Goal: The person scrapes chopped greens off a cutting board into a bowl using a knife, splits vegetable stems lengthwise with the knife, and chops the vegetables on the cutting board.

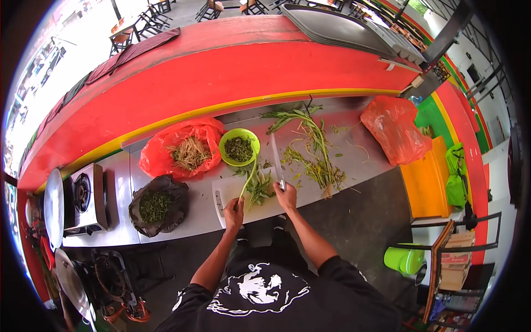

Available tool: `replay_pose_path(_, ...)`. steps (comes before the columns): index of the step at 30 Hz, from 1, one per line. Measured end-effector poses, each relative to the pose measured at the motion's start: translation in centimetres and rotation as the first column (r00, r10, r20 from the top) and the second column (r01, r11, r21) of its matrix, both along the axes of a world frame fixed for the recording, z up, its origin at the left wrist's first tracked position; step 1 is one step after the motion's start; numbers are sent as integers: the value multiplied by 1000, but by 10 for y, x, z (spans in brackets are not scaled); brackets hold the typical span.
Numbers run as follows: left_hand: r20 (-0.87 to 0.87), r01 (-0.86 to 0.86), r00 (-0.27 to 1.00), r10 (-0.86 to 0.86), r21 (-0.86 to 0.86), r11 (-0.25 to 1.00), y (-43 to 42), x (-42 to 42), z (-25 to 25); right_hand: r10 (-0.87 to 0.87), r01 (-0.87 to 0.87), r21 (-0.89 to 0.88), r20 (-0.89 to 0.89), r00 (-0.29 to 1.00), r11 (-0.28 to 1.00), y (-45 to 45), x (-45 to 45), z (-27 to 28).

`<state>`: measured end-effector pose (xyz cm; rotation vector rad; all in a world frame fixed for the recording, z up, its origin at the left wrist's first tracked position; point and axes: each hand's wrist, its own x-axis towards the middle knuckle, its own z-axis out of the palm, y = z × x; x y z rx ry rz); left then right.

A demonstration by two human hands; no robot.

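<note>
We see left grip (234, 211) pinching stem (251, 178), knife (277, 160) in right grip (286, 197) alongside; stray swing could nick left grip.

Red half-wall (238, 66) with yellow trim (332, 93) backs a stainless-steel counter (370, 157), dark grey floor (365, 216) below, orange panel (426, 185) at right, chairs (155, 19) beyond the wall, daylight (72, 33) blowing out the upper left.

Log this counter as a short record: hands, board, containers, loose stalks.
Left hand: gripping a green stem
Right hand: holding a knife
Cutting board: leafy greens on it
Green bowl: cut greens inside
Open red bag: pale dry stalks, left of the bowl
Black bag: dark greens inside
Right of knife: loose leafy stalks, then another red bag
</note>
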<state>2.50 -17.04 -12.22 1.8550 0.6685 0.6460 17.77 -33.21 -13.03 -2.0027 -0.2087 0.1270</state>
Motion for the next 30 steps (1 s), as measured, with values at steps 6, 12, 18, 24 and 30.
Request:
replay_pose_path(6, -101, -133, 988, 117, -173, 976, -4, -28, 9, 103, -88, -348, 23, 994, 933, 53, 30, -8)
replay_pose_path(12, -80, -270, 962, 260, -158, 950, -11, -46, 9, 117, -112, -379, -10, 993, 918, 55, 29, -13)
replay_pose_path(18, -81, -254, 967, 244, -169, 952, -9, -34, 12, 166, -166, -124, -10, 986, 978, 45, 40, -20)
replay_pose_path(24, -116, -208, 976, 185, -230, 951, 3, -11, 10, 279, -282, -11, 184, 942, 959, 39, 50, 23)
replay_pose_path(30, -76, -220, 975, 207, -311, 925, 9, 17, 15, 496, -504, -101, 419, 760, 858, 38, 53, 50)
